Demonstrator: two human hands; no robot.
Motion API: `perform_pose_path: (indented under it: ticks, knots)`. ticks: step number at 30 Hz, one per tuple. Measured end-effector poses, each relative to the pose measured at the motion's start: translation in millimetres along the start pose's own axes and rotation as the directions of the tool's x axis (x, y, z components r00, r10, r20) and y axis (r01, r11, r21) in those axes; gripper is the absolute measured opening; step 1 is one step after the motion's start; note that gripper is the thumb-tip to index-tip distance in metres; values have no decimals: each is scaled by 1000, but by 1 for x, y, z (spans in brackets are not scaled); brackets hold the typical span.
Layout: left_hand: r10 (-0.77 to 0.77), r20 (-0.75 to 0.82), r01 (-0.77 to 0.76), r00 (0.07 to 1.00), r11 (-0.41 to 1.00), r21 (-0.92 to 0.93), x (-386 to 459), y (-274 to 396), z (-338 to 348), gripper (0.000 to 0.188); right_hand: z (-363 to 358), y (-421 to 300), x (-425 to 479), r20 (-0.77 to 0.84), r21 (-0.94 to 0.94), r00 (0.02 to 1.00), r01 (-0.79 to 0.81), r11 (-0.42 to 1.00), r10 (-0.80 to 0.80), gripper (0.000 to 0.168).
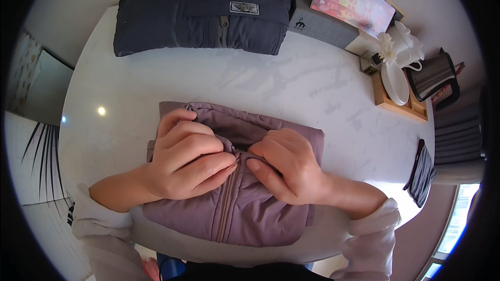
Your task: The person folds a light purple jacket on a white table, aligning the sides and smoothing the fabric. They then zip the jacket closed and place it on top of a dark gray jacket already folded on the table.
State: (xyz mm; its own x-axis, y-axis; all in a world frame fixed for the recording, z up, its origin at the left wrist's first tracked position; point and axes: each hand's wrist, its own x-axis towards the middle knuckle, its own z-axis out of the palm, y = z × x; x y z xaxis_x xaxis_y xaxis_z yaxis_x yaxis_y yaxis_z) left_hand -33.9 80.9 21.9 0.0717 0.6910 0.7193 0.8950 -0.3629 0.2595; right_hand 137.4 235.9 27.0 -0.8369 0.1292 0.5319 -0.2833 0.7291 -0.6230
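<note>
A folded mauve jacket [269,218] lies on the white marbled table in front of me, its front zipper [227,203] running down the middle towards me. My left hand [191,156] pinches the fabric beside the zipper's upper end between thumb and fingers. Just right of the zipper, my right hand [291,164] grips the jacket's upper edge, thumb on the near side and fingers curled over. The collar opening [234,125] gapes beyond both hands. The fingertips partly hide the top of the zipper.
A folded dark padded jacket [152,23] lies at the table's far side. Beside it stand a grey box [324,19] and a lit screen [353,2]. At the right are a wooden tray [402,110], a white dish [394,84], an electric kettle [433,76] and a dark folded cloth [422,175].
</note>
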Motion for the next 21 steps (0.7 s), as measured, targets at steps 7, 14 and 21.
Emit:
perform_pose_path:
  ticks: [7, 14, 21]
  knots:
    - [76, -2, -76, 997, 995, 61, 4, 2, -3, 23, -1, 0, -1, 5, -4, 1000, 12, 1000, -12, 10]
    - [167, 110, -161, 980, 985, -59, 17, 2, -15, 15, 2, -1, -2, -25, -39, 1000, -1, 999, 0, 9]
    - [174, 232, -146, 957, 980, -133, 19, 14, -23, 18, 3, -1, -4, -24, -65, 1000, 5, 998, -6, 9]
